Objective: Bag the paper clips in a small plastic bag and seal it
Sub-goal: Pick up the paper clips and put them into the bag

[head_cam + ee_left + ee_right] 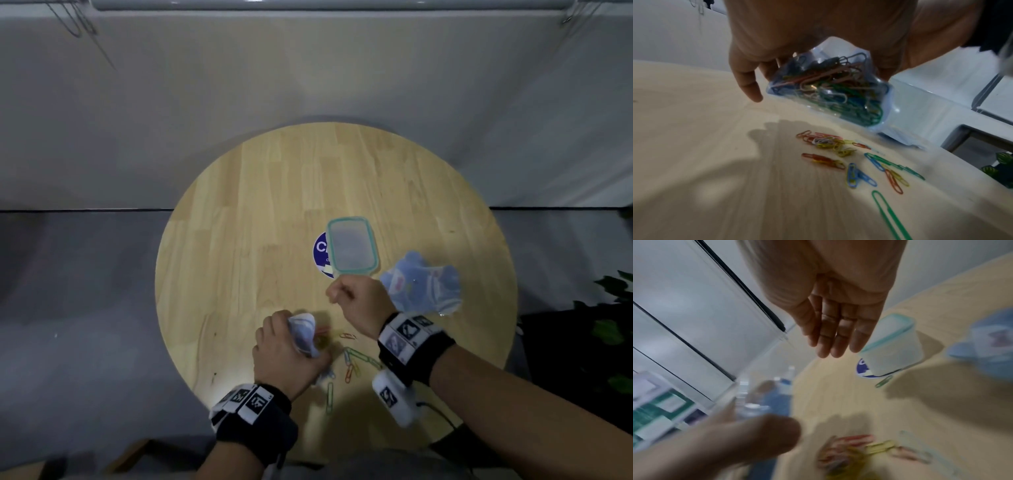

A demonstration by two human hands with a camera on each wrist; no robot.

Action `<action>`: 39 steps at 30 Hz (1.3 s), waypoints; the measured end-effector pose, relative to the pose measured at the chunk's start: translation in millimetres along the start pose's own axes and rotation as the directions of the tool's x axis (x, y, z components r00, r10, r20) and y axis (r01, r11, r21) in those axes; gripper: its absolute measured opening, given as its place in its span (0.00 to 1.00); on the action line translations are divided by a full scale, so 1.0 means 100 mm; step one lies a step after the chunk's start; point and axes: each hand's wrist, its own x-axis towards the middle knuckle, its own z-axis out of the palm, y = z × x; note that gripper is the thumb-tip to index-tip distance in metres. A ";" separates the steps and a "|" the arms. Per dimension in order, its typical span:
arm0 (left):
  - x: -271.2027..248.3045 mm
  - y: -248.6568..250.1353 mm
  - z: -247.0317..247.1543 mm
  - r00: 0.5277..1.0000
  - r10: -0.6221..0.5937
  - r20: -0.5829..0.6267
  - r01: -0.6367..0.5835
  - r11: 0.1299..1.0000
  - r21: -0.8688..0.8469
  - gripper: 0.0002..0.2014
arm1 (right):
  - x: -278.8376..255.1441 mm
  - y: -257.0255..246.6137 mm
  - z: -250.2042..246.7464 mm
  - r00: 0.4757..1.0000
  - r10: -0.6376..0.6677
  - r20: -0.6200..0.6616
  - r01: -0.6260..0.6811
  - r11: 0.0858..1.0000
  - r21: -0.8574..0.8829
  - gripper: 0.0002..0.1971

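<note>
Paper clips (855, 160): multicoloured, loose on table (274, 205) | left hand (284, 356) grips clip-filled bag (830, 91) | right hand (838, 324) empty, fingers straight

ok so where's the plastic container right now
In the head view the plastic container stands near the middle of the round table, partly over a blue sticker, just beyond the right hand and left of the blue bags.

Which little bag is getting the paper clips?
Look at the round wooden table, near its front edge. The left hand grips the small plastic bag, stuffed with colourful clips, unlike the bags lying right of the clear box.
</note>
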 end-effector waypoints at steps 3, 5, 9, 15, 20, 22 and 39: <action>-0.03 -0.11 -0.03 0.999 -0.033 0.020 0.032 0.999 0.021 0.43 | 0.27 0.17 0.09 0.974 0.038 0.224 0.062 0.904 -0.422 0.22; -0.05 -0.20 -0.04 0.998 -0.051 0.030 0.051 0.998 0.023 0.43 | 0.37 0.27 0.16 0.928 0.014 0.373 0.232 0.760 -0.607 0.29; -0.07 -0.34 -0.09 0.998 -0.056 0.026 0.054 0.998 0.040 0.43 | 0.42 0.48 0.22 0.910 0.004 0.414 0.329 0.599 -0.730 0.30; -0.08 -0.39 -0.12 0.996 -0.080 0.040 0.078 0.996 0.045 0.45 | -0.01 0.83 0.25 0.895 -0.095 0.437 0.392 0.636 -0.664 0.25; -0.03 -0.38 -0.07 0.994 -0.074 0.077 0.069 0.996 0.058 0.43 | -0.41 0.95 0.30 0.886 -0.007 0.464 0.331 0.711 -0.621 0.41; -0.03 -0.36 -0.05 0.994 -0.064 0.083 0.059 0.997 0.057 0.43 | -0.47 0.90 0.36 0.912 0.020 0.409 0.283 0.692 -0.665 0.36; -0.10 -0.26 0.08 0.992 -0.029 0.125 0.016 0.994 0.107 0.43 | -0.56 0.80 0.50 0.970 0.206 0.128 -0.094 0.805 -0.586 0.17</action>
